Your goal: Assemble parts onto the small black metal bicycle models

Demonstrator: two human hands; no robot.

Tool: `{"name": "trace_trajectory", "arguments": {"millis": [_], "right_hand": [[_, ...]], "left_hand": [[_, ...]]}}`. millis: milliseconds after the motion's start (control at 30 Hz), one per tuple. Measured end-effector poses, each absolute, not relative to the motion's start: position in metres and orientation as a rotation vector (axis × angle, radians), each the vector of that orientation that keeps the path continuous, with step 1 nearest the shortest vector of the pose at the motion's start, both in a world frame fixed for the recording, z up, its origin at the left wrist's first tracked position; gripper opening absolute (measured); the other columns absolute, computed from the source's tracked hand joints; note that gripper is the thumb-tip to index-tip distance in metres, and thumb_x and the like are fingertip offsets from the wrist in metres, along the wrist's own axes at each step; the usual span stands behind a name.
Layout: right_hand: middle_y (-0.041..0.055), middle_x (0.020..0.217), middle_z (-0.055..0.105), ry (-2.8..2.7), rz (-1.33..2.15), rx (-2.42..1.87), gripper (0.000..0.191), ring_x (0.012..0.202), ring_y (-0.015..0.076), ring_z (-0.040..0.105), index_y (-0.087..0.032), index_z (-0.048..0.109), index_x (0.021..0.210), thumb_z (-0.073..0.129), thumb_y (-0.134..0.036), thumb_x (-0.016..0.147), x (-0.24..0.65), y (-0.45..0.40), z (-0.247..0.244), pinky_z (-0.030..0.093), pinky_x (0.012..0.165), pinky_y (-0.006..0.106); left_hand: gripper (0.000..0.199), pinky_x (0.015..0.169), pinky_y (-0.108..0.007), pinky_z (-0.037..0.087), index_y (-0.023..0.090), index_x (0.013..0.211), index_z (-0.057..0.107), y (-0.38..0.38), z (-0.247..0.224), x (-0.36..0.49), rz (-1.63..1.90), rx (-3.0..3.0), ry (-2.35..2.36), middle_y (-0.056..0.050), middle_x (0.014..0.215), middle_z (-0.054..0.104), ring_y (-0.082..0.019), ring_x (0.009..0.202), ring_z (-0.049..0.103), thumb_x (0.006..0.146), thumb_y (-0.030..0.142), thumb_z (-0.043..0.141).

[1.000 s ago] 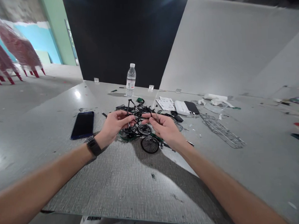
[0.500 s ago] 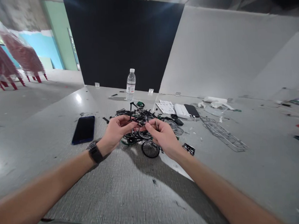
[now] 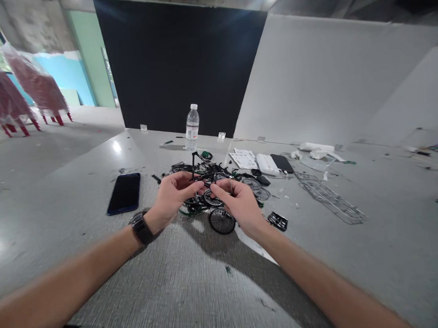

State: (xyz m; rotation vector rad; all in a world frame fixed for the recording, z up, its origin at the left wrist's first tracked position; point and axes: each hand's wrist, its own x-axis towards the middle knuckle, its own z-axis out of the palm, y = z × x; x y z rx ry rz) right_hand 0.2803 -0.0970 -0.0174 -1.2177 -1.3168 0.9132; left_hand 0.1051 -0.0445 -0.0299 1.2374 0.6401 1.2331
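Observation:
Both hands meet above a heap of miniature bicycle parts on the table. My left hand [image 3: 172, 195], with a black watch on the wrist, is closed with thumb and fingers around a black toy bicycle frame [image 3: 194, 164], part of which sticks up past the fingers. My right hand [image 3: 241, 202] pinches at the frame's right side, its fingertips close to the left ones. Whether a smaller piece sits between them is too small to tell. Just below the hands lies a black spoked wheel [image 3: 222, 221]; more wheels and dark parts lie behind, partly covered by the fingers.
A phone [image 3: 124, 193] lies to the left, and a water bottle [image 3: 192, 131] stands behind the heap. To the right are a leaflet [image 3: 242, 159], a white box [image 3: 266, 164], a small tray of metal pieces [image 3: 278, 221] and grey sprue frames [image 3: 331, 197]. A black panel [image 3: 184, 63] rises behind.
The view has tilted up slightly, so everything sits a little lower. My right fingertips have shifted slightly left along the frame, and both hands keep their grip.

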Motion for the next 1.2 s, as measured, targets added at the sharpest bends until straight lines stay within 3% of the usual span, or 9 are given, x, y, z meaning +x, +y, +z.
{"name": "trace_trajectory", "arguments": {"millis": [167,267,400,767,1200], "right_hand": [[0.0056,0.08,0.072,-1.336,0.923,-1.207,0.036,0.06,0.0138,0.058,-0.02,0.068,0.088,0.077,-0.053,0.08,0.2801,-0.0966,-0.018,0.038,0.048,0.026],[0.004,0.076,0.074,-1.319,0.926,-1.18,0.037,0.07,0.0178,0.068,-0.021,0.062,0.093,0.081,-0.049,0.078,0.2801,-0.0959,-0.0192,0.05,0.064,0.03],[0.0033,0.075,0.076,-1.328,0.912,-1.2,0.037,0.078,0.0219,0.074,-0.022,0.059,0.092,0.082,-0.047,0.077,0.2792,-0.097,-0.0181,0.053,0.079,0.036],[0.0031,0.073,0.076,-1.427,0.786,-1.255,0.034,0.071,0.0222,0.071,-0.022,0.059,0.092,0.079,-0.047,0.079,0.2789,-0.1001,-0.0146,0.048,0.065,0.034],[0.0044,0.075,0.077,-1.431,0.859,-1.198,0.031,0.075,0.0228,0.073,-0.023,0.06,0.088,0.079,-0.045,0.079,0.2805,-0.097,-0.0146,0.051,0.071,0.035]], "left_hand": [[0.029,0.076,-0.03,0.058,0.014,0.09,0.071,-0.0448,-0.0288,0.1039,1.227,1.228,0.617,-0.006,0.091,0.076,-0.016,0.077,0.072,0.072,0.03,0.088],[0.03,0.075,-0.029,0.058,0.014,0.092,0.071,-0.0462,-0.0263,0.1036,1.213,1.175,0.598,-0.006,0.09,0.076,-0.015,0.076,0.072,0.072,0.029,0.088],[0.027,0.071,-0.024,0.056,0.014,0.09,0.071,-0.0476,-0.0246,0.1031,1.177,1.127,0.591,-0.004,0.087,0.075,-0.013,0.074,0.071,0.073,0.027,0.087],[0.024,0.064,-0.019,0.054,0.014,0.084,0.071,-0.0481,-0.0226,0.1036,1.161,1.074,0.577,-0.002,0.084,0.075,-0.01,0.07,0.07,0.071,0.023,0.089],[0.025,0.065,-0.021,0.054,0.014,0.09,0.073,-0.047,-0.0253,0.1048,1.185,1.13,0.613,-0.004,0.085,0.076,-0.011,0.072,0.071,0.072,0.024,0.087]]}}
